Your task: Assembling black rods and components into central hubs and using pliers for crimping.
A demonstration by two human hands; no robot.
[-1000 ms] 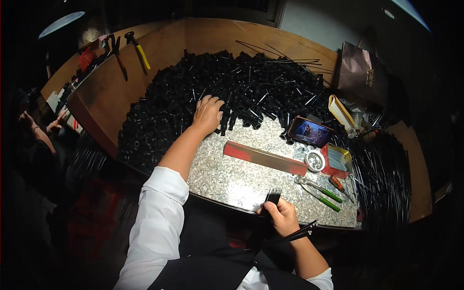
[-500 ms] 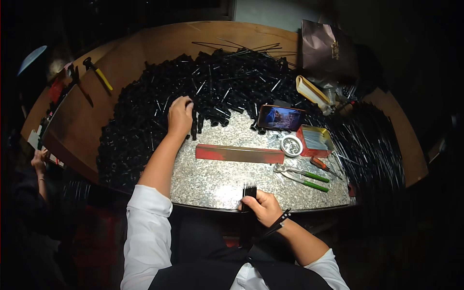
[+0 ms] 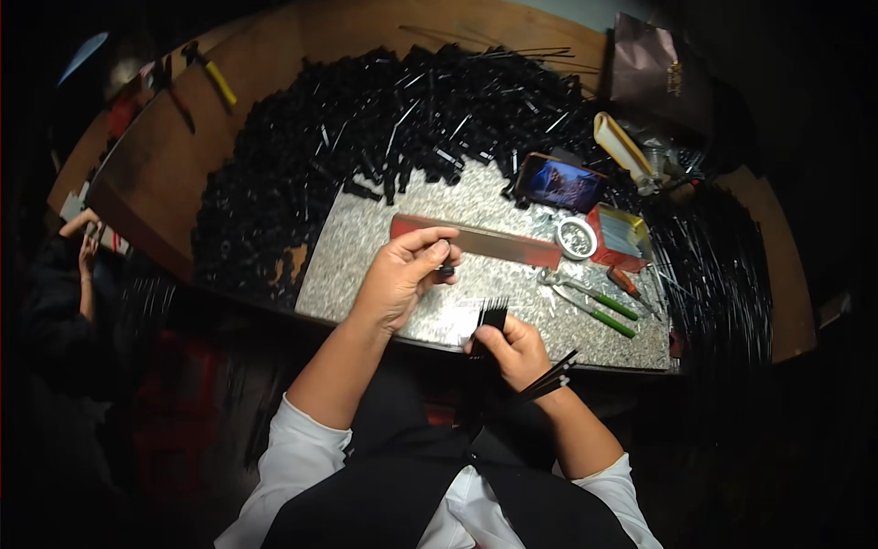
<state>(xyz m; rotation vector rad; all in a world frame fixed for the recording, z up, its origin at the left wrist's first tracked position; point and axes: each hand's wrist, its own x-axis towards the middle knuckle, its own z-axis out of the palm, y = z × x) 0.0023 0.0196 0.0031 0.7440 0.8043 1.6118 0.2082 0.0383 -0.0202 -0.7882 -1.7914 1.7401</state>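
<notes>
My left hand pinches a small black tubular piece above the stone-patterned worktop; the fingers hide most of the piece. My right hand, close to the front edge, grips a bundle of thin black rods whose pale, pin-like tips stand up side by side. Black strips with light ends stick out by that wrist. A large heap of black tubular parts fills the back and left. Just beyond my left hand lies a red and grey metal bar.
On the right are green-handled pincers, a screwdriver, a white dish of small metal bits, a red tin and a phone. Long thin rods and a paper bag flank them. Another person's hands show at far left.
My left hand has come back from the heap toward my right hand with a black tubular piece in it. My right hand still grips the rods. The whole view has shifted and tilted.
</notes>
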